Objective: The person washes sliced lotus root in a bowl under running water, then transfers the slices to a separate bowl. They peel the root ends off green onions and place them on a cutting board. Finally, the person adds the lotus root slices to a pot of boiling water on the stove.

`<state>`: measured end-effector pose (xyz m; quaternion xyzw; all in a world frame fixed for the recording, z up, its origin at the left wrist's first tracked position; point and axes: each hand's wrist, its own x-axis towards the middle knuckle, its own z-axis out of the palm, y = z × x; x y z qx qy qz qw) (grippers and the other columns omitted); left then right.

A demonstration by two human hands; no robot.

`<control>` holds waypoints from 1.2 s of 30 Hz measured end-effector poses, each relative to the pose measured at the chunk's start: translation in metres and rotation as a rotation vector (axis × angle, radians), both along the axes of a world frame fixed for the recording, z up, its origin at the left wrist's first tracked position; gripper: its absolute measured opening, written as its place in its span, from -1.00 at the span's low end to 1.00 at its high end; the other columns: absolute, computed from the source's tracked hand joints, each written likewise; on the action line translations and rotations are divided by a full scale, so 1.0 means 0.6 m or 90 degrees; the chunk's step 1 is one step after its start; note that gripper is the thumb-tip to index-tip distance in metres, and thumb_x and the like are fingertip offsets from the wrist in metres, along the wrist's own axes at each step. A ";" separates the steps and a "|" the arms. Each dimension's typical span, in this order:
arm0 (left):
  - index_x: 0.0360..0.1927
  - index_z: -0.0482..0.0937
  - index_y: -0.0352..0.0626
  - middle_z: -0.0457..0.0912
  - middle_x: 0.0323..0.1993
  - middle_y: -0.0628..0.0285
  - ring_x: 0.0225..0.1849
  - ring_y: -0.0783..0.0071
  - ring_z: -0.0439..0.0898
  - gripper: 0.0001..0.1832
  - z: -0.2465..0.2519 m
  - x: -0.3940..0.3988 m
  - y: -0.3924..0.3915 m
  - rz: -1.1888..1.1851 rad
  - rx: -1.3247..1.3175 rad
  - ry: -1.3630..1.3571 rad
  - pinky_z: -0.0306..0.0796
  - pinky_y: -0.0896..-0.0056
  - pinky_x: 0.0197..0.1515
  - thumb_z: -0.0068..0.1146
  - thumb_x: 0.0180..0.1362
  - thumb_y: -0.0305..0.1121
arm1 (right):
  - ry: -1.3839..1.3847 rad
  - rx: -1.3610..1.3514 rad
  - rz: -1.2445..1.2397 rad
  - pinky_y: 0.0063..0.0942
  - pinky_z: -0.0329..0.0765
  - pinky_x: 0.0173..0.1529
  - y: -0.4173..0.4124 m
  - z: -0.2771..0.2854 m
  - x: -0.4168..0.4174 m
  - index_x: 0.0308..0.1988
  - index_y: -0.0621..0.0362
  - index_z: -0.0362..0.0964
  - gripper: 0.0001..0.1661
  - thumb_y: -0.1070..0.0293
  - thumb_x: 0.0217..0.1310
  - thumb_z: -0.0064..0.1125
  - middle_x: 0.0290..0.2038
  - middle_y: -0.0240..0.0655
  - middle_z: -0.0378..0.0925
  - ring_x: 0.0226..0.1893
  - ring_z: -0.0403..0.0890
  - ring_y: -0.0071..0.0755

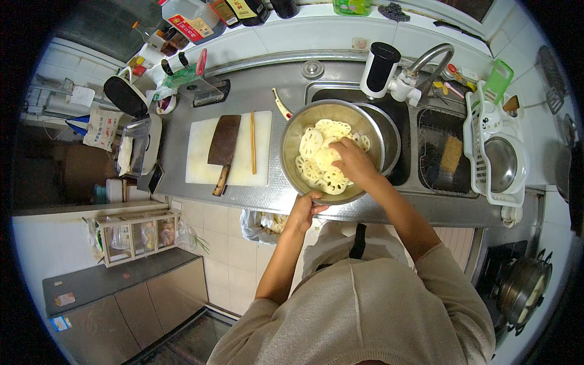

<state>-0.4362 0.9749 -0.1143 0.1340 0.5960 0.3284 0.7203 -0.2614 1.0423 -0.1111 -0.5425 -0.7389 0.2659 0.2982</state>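
A metal bowl (pixel 292 180) of sliced lotus root is before me, partly over the sink's left edge. My left hand (pixel 306 207) grips its near rim, thumb on top and fingers beneath. Pale lotus root slices (pixel 311 143) with round holes lie heaped inside. Reaching in from the right, my right hand (pixel 354 162) has its fingers on the slices; whether they pinch one is hidden. A second metal bowl (pixel 391 137) shows behind the first, in the sink. To the left, a cleaver (pixel 224 139) and a pair of chopsticks (pixel 253 142) rest on a white cutting board (pixel 198 155).
A faucet with a white filter unit (pixel 381 68) overhangs the sink. On the right stand a wire basket (pixel 426 159) with a sponge (pixel 451 154) and a white dish rack (pixel 477 169). A knife holder (pixel 205 91) is at the back left. A lined bin (pixel 250 228) stands below the counter.
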 end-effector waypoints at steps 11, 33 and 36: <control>-0.14 0.33 -0.45 0.49 -0.31 0.06 -0.42 0.36 0.52 -0.67 -0.001 0.005 0.001 -0.049 -0.014 -0.036 0.54 0.50 -0.43 -0.07 -0.01 -0.49 | 0.202 -0.043 -0.209 -0.53 0.45 -0.35 -0.008 0.003 0.048 -0.21 0.21 0.46 -0.75 0.37 0.05 0.13 -0.37 -0.20 0.52 -0.41 0.55 -0.41; -0.19 0.33 -0.29 0.52 -0.50 0.07 -0.59 0.38 0.53 -0.74 -0.060 -0.095 -0.026 0.026 -0.105 -0.194 0.48 0.57 -0.57 -0.10 0.01 -0.45 | 0.281 -0.259 -0.410 -0.27 0.19 0.16 -0.038 -0.160 0.120 0.00 0.25 0.31 -0.33 -0.10 0.26 -0.40 0.03 -0.04 0.33 0.07 0.31 -0.09; -0.20 0.33 -0.29 0.53 -0.51 0.12 -0.54 0.36 0.53 -0.76 -0.057 -0.033 -0.022 -0.049 -0.114 -0.218 0.47 0.55 -0.57 -0.09 0.02 -0.45 | 0.372 -0.337 -0.387 -0.33 0.28 0.03 -0.111 -0.149 0.142 0.06 0.29 0.21 -0.15 -0.28 0.19 -0.44 -0.02 -0.10 0.34 -0.04 0.36 -0.23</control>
